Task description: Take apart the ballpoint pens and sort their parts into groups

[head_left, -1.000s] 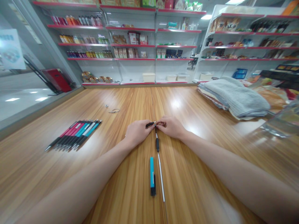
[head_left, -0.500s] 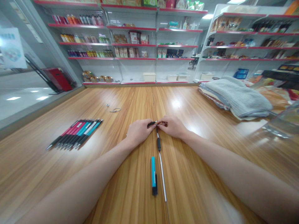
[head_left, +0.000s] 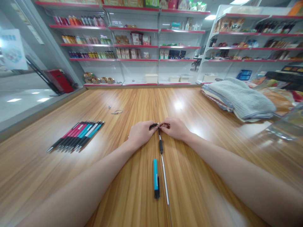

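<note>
Left hand [head_left: 141, 134] closed around short black pen section [head_left: 153, 126], right hand [head_left: 174, 128] pinching its far end; exact contact hidden by the fingers. Both hands low over the middle of the tabletop [head_left: 201, 176]. Just below them, long white-and-black pen tube [head_left: 161, 151] lying straight toward the body, beside teal pen part [head_left: 155, 173] with black end. Farther left, row of pens [head_left: 75, 136], pink, teal and black, side by side on a slant. Beyond that, small metal bit [head_left: 109, 107] and thin loop [head_left: 116, 111]. Glossy wood-grain surface, seam running away from the hands. At right, striped gray cloth [head_left: 241, 99] folded on a stack of goods. Behind, white shelves [head_left: 137, 59] with red edges, full of packaged goods; red case [head_left: 58, 81] on the floor at left.
</note>
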Action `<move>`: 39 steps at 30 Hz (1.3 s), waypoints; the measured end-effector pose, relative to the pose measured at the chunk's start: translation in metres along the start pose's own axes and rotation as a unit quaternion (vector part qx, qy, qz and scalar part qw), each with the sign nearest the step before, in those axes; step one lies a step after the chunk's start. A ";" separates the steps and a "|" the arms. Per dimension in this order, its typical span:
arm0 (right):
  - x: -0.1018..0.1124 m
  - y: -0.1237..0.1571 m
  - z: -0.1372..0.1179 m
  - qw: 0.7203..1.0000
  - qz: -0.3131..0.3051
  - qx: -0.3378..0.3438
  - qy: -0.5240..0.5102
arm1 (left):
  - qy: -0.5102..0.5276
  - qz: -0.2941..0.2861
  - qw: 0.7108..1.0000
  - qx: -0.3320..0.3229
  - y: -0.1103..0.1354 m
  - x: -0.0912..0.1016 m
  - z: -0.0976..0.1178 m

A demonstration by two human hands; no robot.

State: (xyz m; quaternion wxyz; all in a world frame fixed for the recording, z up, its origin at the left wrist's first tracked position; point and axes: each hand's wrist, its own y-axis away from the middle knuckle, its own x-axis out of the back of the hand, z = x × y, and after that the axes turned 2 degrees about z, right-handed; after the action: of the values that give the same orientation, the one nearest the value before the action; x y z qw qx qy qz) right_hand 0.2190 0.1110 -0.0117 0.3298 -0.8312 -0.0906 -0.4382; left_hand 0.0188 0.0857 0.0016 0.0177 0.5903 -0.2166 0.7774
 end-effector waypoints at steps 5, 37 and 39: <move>0.001 0.000 -0.001 1.000 -0.004 -0.003 0.005 | 0.000 -0.001 1.000 -0.003 -0.001 -0.001 -0.001; 0.010 0.003 -0.023 0.990 0.101 0.101 -0.004 | -0.029 0.067 0.991 -0.108 0.007 0.014 0.011; 0.010 0.002 -0.022 0.988 0.115 0.106 -0.012 | -0.005 0.087 0.990 -0.115 0.005 0.012 0.010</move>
State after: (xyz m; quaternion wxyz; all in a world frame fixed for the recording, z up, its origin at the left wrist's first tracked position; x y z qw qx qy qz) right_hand 0.2115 0.0944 0.0036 0.4630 -0.8016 -0.0444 -0.3756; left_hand 0.0224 0.0747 0.0127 0.0164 0.5674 -0.3552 0.7427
